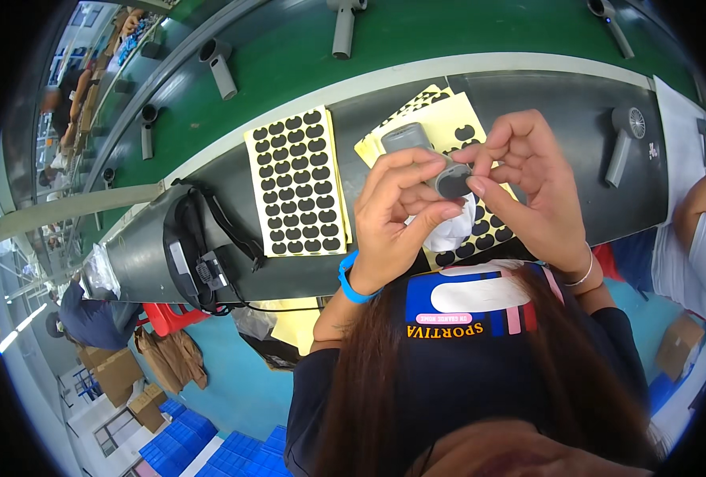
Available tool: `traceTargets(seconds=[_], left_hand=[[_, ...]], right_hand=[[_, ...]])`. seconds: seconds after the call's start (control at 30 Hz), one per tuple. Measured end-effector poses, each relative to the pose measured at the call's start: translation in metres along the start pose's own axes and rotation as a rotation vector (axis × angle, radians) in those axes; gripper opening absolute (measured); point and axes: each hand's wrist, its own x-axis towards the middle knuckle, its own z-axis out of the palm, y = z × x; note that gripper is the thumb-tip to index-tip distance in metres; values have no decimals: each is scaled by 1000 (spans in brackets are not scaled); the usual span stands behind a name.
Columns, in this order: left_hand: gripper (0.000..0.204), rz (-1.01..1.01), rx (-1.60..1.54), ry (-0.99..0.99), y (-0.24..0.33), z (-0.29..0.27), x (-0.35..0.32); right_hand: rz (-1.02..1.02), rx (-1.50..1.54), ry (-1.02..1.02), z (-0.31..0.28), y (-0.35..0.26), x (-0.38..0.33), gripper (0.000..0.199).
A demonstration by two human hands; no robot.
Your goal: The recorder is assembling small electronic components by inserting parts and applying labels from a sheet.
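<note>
A grey handheld fan [404, 137] is held up over the bench, its handle end toward me. My left hand [400, 207] is closed around the handle near that end, thumb below and fingers above. The end face [454, 183] is round and dark, apparently with a black sticker on it. My right hand [531, 187] has its thumb and fingertips closed at the rim of this end. Beneath the hands lie a crumpled white cloth or tissue [452, 232] and yellow sheets of black stickers [466, 111], partly hidden.
Another sheet stack of black stickers [299, 183] lies to the left. Beyond it is a black headset-like strap device [198, 246] with a cable. A grey fan [625, 143] rests at the right. More fans [343, 32] stand on the green conveyor [281, 60]. A co-worker's arm [696, 199] shows at far right.
</note>
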Motion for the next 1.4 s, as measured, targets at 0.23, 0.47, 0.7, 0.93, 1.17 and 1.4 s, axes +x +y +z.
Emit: traceTargets(seconds=[0.23,0.47,0.7,0.93,1.17,1.4], left_hand=[[34,-20,-38,2,0,0,-2],[33,-22,-49,2,-1,1,-2],[32,-26,-43,5,-2,0,-1],[29,-7,13,-10,-2,2,-2],[27,-8,-3,-1,-5,9,-3],[27,-27,-31,46,-4,5,-5]], right_hand=[[13,-21,3,2,-2,-1,31],[21,-26,12,2,-2,-1,31],[30,-43,5,3,-4,2,31],[32,-136,25,4,-8,0,31],[-23,-336,8,-1,-7,-2,33],[-242,-783,52,-18,-7,12,51]])
